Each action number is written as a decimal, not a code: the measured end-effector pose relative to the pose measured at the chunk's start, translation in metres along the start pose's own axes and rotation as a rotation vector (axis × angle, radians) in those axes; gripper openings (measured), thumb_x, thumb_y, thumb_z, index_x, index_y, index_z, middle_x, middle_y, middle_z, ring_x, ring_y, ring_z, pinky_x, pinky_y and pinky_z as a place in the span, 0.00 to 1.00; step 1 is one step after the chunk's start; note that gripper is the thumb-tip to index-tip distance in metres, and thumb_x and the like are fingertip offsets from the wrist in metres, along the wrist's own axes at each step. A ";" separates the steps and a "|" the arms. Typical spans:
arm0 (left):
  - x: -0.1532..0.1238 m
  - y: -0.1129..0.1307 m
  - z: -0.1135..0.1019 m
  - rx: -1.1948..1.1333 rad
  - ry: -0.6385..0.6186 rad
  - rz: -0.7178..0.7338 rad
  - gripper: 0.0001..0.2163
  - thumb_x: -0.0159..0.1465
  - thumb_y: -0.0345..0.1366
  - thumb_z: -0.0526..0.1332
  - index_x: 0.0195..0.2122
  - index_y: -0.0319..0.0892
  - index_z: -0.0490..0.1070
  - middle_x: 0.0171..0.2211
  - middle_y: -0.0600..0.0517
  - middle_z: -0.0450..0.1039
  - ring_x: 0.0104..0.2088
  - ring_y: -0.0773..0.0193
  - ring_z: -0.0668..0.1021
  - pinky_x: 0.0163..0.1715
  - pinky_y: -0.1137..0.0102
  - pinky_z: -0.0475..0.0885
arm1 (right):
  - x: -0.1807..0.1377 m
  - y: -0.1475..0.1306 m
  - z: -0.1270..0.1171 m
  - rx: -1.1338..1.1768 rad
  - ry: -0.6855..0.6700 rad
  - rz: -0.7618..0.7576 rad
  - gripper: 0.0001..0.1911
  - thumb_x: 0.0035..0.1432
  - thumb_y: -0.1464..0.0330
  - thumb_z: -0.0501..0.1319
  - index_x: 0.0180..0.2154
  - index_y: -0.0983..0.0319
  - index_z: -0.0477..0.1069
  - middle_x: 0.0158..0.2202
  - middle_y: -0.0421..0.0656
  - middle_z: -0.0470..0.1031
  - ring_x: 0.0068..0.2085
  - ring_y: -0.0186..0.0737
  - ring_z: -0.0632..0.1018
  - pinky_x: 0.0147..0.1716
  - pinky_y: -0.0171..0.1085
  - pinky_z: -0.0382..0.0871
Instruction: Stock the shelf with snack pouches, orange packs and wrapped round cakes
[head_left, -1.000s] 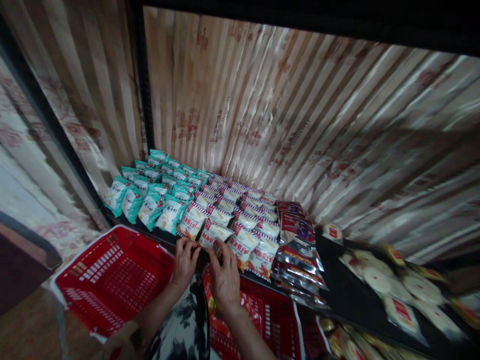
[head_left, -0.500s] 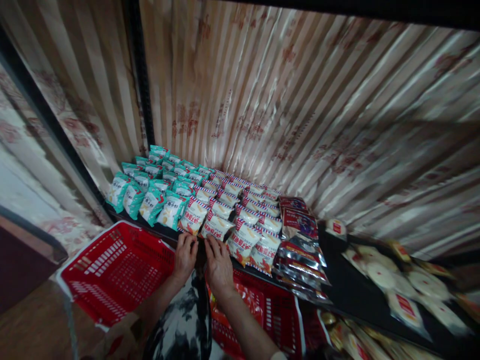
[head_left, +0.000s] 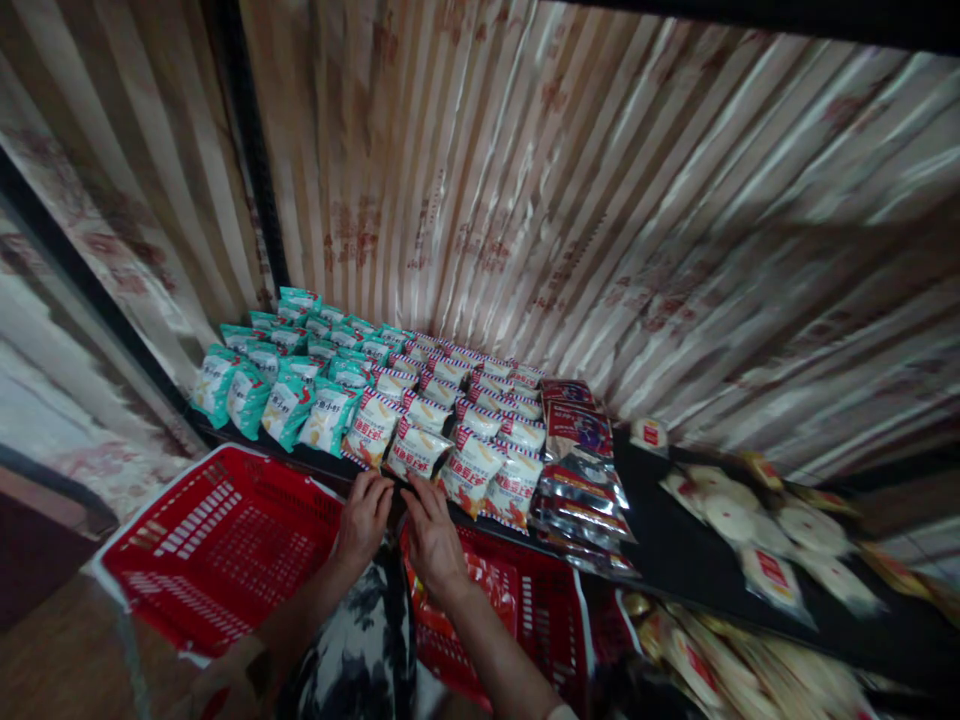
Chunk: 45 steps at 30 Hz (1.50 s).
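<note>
left hand [head_left: 364, 520], right hand [head_left: 436, 542] near white snack bag [head_left: 416, 449]: fingers [head_left: 427, 502] bent, any grip hidden, indiscernible

The bare left hand [head_left: 364, 518] and the bare right hand [head_left: 433, 548] are positioned side by side, slightly apart – backs upward, fingers bent forward, undersides hidden from view – with the bare left forearm [head_left: 313, 600] and bare right forearm [head_left: 496, 638] converging forward toward the wrists.

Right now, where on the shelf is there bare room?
The black shelf lies bare between the foil packs and the round packs, with one small pack behind. Left of the foil packs it is crowded: striped bags, then teal bags, stand close together.
</note>
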<state>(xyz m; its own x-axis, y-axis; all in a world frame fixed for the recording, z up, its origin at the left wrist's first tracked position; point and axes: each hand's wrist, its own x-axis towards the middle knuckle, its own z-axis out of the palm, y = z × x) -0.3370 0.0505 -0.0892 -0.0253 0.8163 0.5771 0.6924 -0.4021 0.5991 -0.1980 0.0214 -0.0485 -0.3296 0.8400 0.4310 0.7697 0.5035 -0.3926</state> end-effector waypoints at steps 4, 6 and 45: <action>-0.004 0.011 0.005 -0.018 -0.088 0.051 0.12 0.65 0.34 0.49 0.41 0.44 0.72 0.38 0.48 0.69 0.39 0.64 0.75 0.41 0.68 0.74 | -0.013 0.001 -0.006 0.045 0.049 0.009 0.26 0.52 0.81 0.51 0.53 0.62 0.66 0.57 0.51 0.65 0.58 0.44 0.63 0.54 0.49 0.66; -0.004 0.016 0.007 -0.028 -0.133 0.065 0.12 0.65 0.33 0.49 0.43 0.44 0.71 0.38 0.49 0.70 0.39 0.64 0.75 0.40 0.69 0.74 | -0.021 0.002 -0.009 0.061 0.080 0.032 0.25 0.53 0.80 0.51 0.53 0.61 0.66 0.56 0.51 0.65 0.57 0.44 0.64 0.53 0.49 0.67; 0.006 0.033 0.016 0.051 -0.158 0.080 0.13 0.65 0.34 0.49 0.45 0.43 0.70 0.40 0.49 0.69 0.41 0.63 0.75 0.41 0.70 0.73 | -0.033 0.033 -0.033 0.112 0.258 0.314 0.24 0.56 0.76 0.49 0.55 0.65 0.65 0.60 0.52 0.61 0.60 0.44 0.63 0.57 0.48 0.61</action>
<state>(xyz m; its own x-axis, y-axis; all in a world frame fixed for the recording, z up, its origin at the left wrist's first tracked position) -0.3025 0.0492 -0.0746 0.1421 0.8395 0.5245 0.7235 -0.4497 0.5238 -0.1434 0.0036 -0.0493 0.0698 0.8851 0.4601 0.7421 0.2622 -0.6169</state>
